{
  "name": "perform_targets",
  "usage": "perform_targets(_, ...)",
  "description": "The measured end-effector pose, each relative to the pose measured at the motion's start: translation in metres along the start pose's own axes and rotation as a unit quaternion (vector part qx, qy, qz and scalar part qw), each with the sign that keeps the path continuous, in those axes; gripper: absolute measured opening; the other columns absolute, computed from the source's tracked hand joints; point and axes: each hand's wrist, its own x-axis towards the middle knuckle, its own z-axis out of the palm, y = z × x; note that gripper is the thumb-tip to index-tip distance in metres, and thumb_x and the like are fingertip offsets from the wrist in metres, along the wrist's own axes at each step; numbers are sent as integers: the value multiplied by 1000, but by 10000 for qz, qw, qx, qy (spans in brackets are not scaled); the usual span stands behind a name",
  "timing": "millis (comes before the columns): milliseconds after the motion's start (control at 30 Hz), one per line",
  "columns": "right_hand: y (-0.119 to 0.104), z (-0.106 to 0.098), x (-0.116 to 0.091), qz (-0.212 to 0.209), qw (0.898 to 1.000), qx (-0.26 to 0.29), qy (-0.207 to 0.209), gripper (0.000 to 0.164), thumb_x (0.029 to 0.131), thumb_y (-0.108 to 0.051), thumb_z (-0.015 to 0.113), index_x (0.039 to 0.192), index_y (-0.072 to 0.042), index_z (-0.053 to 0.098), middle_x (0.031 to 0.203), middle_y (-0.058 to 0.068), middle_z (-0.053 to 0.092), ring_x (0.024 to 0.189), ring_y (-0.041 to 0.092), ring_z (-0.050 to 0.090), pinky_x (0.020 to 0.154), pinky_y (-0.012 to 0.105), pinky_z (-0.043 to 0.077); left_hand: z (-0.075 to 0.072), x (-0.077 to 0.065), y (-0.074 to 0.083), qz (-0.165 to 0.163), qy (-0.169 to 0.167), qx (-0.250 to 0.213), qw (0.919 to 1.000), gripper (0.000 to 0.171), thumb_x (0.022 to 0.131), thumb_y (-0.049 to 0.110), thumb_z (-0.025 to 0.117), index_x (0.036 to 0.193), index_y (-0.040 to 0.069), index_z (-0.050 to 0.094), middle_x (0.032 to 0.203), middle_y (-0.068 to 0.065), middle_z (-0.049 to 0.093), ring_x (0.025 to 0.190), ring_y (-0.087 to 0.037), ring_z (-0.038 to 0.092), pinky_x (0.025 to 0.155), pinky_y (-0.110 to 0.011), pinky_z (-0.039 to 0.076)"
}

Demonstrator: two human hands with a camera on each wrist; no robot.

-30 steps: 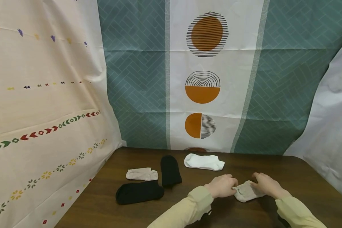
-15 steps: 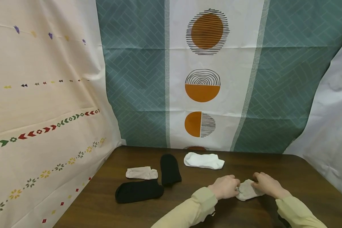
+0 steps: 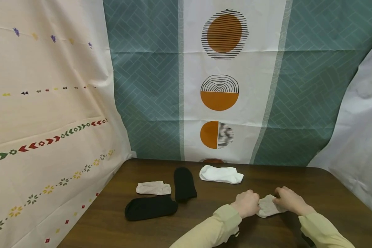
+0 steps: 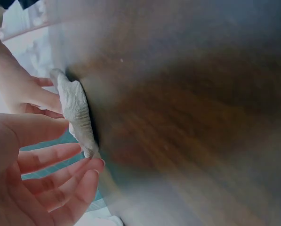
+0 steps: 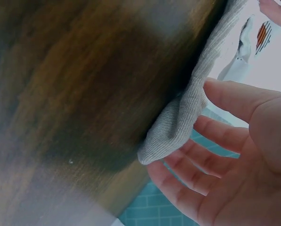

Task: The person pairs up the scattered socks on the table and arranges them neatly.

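A light grey-beige ribbed sock (image 3: 269, 206) lies on the brown table between both hands. At its left end is my left hand (image 3: 246, 204); in the left wrist view its fingers spread loosely, fingertips right at the end of the sock (image 4: 76, 110). My right hand (image 3: 291, 200) rests on the sock's right part. Seen from the right wrist, the thumb touches the sock (image 5: 178, 125) and the gently bent fingers lie along its edge, spread apart. Part of the sock is hidden under the right hand.
A white sock (image 3: 221, 175) lies at the back of the table (image 3: 204, 220). Further left are an upright-lying black sock (image 3: 185, 184), another black sock (image 3: 151, 207) lying sideways, and a beige sock (image 3: 153, 188). Patterned cloths hang behind and at both sides.
My left hand has moved right along the sock, its fingers loosening from the end they pinched. The sock's left end now lies flatter and slightly further right. The right hand has barely moved.
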Motion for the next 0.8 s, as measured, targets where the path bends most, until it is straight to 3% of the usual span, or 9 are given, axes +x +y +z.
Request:
perform_targets(133, 0, 1, 1, 9, 10000, -11, -7, 24, 79, -15, 67, 93, 4, 60, 86, 12, 54, 82, 34, 54, 61, 50, 44, -1, 1, 1, -91, -58, -111, 9999, 7, 75, 26, 69, 73, 21, 64, 73, 7, 52, 66, -6, 52, 47, -27, 42)
perform_targets(267, 1, 2, 1, -3, 10000, -24, 15, 22, 78, -15, 67, 90, 2, 60, 84, 11, 54, 80, 33, 54, 60, 49, 44, 2, 1, 1, 8, 88, -101, 9999, 4, 74, 20, 69, 75, 21, 66, 73, 7, 55, 67, -6, 53, 46, -26, 41)
perform_targets(600, -1, 3, 1, -99, 9998, -81, 167, 17, 76, -12, 68, 82, 0, 59, 78, 10, 53, 74, 33, 53, 59, 46, 43, 6, 2, 0, 175, 384, -173, 9990, 12, 72, 17, 70, 65, 20, 62, 67, 6, 53, 62, -7, 53, 45, -25, 40)
perform_targets(800, -1, 2, 2, -137, 9998, -22, 132, 12, 76, -10, 68, 77, -2, 58, 76, 6, 55, 70, 25, 53, 57, 42, 43, 6, 2, 3, 213, 535, -145, 9982, 12, 72, 17, 71, 63, 20, 62, 68, 6, 53, 63, -7, 53, 45, -25, 40)
